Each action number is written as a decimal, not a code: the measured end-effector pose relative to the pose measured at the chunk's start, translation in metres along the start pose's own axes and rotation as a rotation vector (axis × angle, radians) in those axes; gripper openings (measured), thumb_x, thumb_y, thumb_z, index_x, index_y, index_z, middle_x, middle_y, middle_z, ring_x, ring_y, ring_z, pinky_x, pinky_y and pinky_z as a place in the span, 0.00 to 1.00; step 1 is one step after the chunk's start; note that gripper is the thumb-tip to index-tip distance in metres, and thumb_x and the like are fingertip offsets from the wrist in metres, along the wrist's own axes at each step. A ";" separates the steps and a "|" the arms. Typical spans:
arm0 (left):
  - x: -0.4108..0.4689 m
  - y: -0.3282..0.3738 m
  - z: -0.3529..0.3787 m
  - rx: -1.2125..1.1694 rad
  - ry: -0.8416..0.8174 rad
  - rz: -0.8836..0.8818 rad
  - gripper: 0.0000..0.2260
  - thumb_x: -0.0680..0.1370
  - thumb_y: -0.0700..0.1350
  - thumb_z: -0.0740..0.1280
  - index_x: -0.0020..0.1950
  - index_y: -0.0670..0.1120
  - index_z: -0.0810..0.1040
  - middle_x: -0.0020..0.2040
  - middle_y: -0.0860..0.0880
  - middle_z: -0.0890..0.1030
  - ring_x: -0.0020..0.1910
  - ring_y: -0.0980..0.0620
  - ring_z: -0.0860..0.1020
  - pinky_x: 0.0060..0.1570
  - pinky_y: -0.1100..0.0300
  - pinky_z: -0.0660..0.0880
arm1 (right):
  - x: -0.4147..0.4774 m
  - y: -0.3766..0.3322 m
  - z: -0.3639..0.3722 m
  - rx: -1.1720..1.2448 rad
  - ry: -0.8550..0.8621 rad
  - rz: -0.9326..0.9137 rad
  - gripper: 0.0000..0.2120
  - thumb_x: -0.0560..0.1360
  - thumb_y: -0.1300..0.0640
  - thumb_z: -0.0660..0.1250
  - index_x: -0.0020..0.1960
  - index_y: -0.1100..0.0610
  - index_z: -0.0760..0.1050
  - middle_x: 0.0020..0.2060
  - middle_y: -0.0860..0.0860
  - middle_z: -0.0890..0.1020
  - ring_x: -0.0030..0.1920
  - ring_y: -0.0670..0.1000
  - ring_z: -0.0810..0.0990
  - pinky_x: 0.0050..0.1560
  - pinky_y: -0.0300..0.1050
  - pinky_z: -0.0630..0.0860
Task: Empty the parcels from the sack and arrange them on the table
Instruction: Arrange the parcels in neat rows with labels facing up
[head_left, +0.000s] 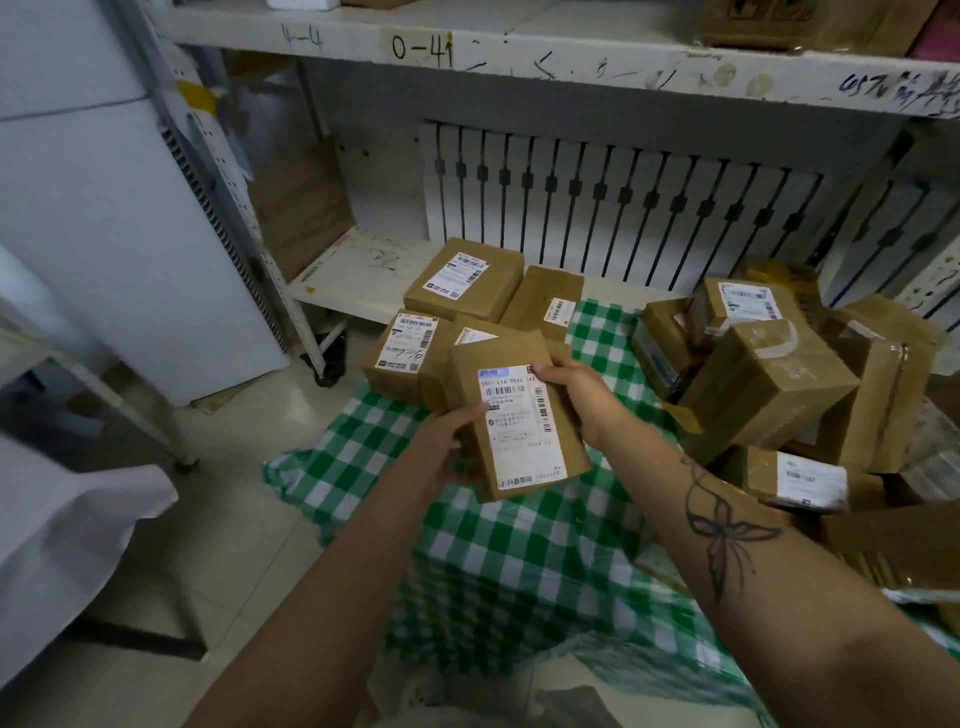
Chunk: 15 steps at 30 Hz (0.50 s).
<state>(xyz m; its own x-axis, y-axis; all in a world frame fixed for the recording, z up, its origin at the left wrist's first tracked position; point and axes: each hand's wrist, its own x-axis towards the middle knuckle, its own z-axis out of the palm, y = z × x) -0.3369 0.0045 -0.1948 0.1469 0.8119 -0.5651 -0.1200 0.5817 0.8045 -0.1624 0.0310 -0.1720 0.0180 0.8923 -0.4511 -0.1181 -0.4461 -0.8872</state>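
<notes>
A flat brown cardboard parcel (519, 415) with a white shipping label is held between both hands above the table with the green-and-white checked cloth (519, 551). My left hand (447, 441) grips its lower left side, and my right hand (576, 389) grips its upper right edge. Behind it, several labelled parcels (462, 280) lie side by side at the table's far left. A loose heap of parcels (769, 384) is piled on the right. A light plastic sack (519, 691) shows at the bottom edge.
A white metal shelf (519, 57) with handwritten numbers runs across the top, and a white radiator (649, 208) stands behind the table. A lower shelf board (358, 270) is at the back left, a white cabinet (104, 234) at left, tiled floor below.
</notes>
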 end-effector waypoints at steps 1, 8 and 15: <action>0.001 -0.002 -0.007 -0.056 0.034 0.018 0.23 0.74 0.50 0.69 0.66 0.45 0.72 0.60 0.43 0.79 0.56 0.41 0.78 0.56 0.40 0.74 | 0.005 0.002 0.005 -0.040 0.017 -0.012 0.21 0.76 0.57 0.66 0.68 0.55 0.70 0.51 0.54 0.82 0.44 0.51 0.80 0.43 0.44 0.75; 0.005 -0.022 -0.057 -0.469 0.222 0.072 0.11 0.77 0.50 0.65 0.56 0.47 0.74 0.52 0.43 0.79 0.51 0.42 0.78 0.58 0.37 0.73 | 0.017 0.017 0.050 -0.394 -0.045 0.062 0.17 0.76 0.49 0.65 0.61 0.56 0.74 0.53 0.51 0.79 0.45 0.49 0.77 0.40 0.40 0.72; 0.017 -0.028 -0.079 -0.565 0.281 -0.021 0.08 0.77 0.48 0.64 0.54 0.47 0.74 0.49 0.45 0.79 0.50 0.43 0.77 0.61 0.37 0.70 | 0.030 0.036 0.086 -0.477 -0.090 0.206 0.15 0.80 0.51 0.57 0.63 0.57 0.72 0.47 0.54 0.79 0.40 0.51 0.78 0.38 0.45 0.77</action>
<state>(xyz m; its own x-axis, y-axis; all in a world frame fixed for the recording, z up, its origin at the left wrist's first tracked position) -0.4083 0.0054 -0.2415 -0.0997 0.7373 -0.6682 -0.6316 0.4720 0.6151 -0.2515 0.0478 -0.2094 -0.0454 0.7762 -0.6289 0.3553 -0.5758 -0.7363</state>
